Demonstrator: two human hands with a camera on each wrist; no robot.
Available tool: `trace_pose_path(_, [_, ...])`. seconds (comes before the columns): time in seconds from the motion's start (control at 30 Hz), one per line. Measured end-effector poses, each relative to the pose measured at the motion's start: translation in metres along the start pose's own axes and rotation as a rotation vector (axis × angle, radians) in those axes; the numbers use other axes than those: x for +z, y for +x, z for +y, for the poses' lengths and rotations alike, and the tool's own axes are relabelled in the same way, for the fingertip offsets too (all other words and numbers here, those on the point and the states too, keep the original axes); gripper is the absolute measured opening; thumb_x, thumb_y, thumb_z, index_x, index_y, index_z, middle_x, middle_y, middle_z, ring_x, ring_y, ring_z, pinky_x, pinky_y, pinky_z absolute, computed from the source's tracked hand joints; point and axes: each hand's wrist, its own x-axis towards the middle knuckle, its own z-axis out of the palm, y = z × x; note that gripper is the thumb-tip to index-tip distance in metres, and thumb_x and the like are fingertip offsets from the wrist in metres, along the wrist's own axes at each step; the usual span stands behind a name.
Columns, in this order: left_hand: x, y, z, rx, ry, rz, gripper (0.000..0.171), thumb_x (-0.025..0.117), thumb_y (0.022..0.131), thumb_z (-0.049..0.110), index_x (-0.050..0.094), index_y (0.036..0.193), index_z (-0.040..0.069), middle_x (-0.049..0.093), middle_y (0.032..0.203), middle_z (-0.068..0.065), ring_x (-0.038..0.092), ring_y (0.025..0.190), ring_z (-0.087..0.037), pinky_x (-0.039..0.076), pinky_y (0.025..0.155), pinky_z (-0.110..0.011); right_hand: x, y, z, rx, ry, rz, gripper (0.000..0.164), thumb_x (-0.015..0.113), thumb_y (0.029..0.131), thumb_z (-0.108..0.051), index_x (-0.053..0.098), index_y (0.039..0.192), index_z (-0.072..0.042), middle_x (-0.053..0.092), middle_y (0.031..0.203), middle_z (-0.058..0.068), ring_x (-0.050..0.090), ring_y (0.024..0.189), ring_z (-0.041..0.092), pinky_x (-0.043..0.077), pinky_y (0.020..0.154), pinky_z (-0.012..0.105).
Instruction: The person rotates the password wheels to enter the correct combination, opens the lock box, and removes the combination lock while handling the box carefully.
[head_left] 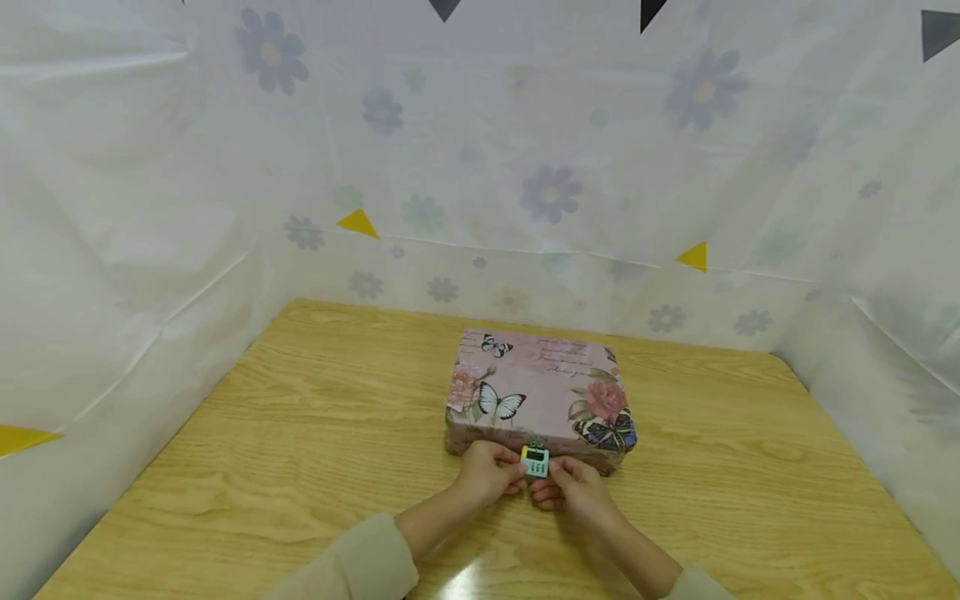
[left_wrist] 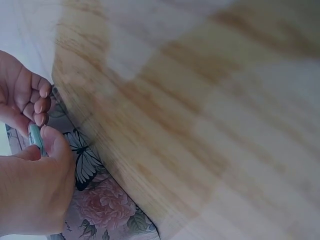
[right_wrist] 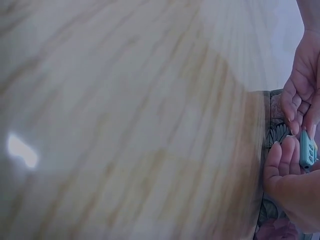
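Observation:
A small teal combination padlock (head_left: 535,462) with number dials and a yellow edge hangs at the clasp on the front of a pink tin box (head_left: 540,400). Roses, butterflies and script are printed on the box, and its lid is down. From the left, my left hand (head_left: 486,473) pinches the padlock's side between thumb and fingers. My right hand (head_left: 582,493) grips the opposite side, its lower fingers curled beneath. In the right wrist view, the dials of the padlock (right_wrist: 308,150) show between the two hands. Fingers mostly cover the padlock (left_wrist: 36,137) in the left wrist view.
The box stands on a wood-grain table (head_left: 322,433), toward its back edge. White flowered sheeting (head_left: 465,150) encloses the table at the back and both sides. Yellow and dark triangular flags mark the sheeting.

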Motion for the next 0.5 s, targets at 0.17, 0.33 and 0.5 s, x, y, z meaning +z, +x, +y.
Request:
trace_pose_path(0.17, [0.0005,0.0004,-0.0005,-0.006,-0.010,-0.002,0.011,0.062,0.083,-0.007,0.062,0.088,-0.016,0.067,0.072,-0.026,0.068,0.061,-0.022,0.059,0.055,-0.027,0.0006,0.0004,-0.0006,-0.010,-0.005,0.019,0.021,0.036,0.099,-0.006,0.047,0.104,0.011,0.062,0.073,-0.004,0.060,0.069,0.006,0.055,0.065,0.020])
trace_pose_path(0.33, [0.0007,0.0003,-0.0009,-0.010,-0.013,-0.002,0.010,0.061,0.083,-0.006,0.062,0.087,-0.016,0.067,0.072,-0.026,0.067,0.060,-0.020,0.059,0.056,-0.028,0.0034,0.0000,-0.0012,-0.007,0.001,0.063,0.017,0.038,0.098,-0.004,0.048,0.101,0.009,0.062,0.071,-0.004,0.059,0.066,0.006,0.054,0.064,0.019])
trace_pose_path(0.5, [0.0012,0.0002,-0.0015,-0.022,-0.023,0.001,0.010,0.061,0.083,-0.006,0.062,0.087,-0.016,0.067,0.072,-0.024,0.066,0.059,-0.017,0.059,0.056,-0.026,0.0061,-0.0003,-0.0008,-0.015,-0.022,0.103,0.018,0.040,0.097,-0.003,0.048,0.103,0.012,0.062,0.069,-0.003,0.059,0.064,0.006,0.054,0.062,0.019])
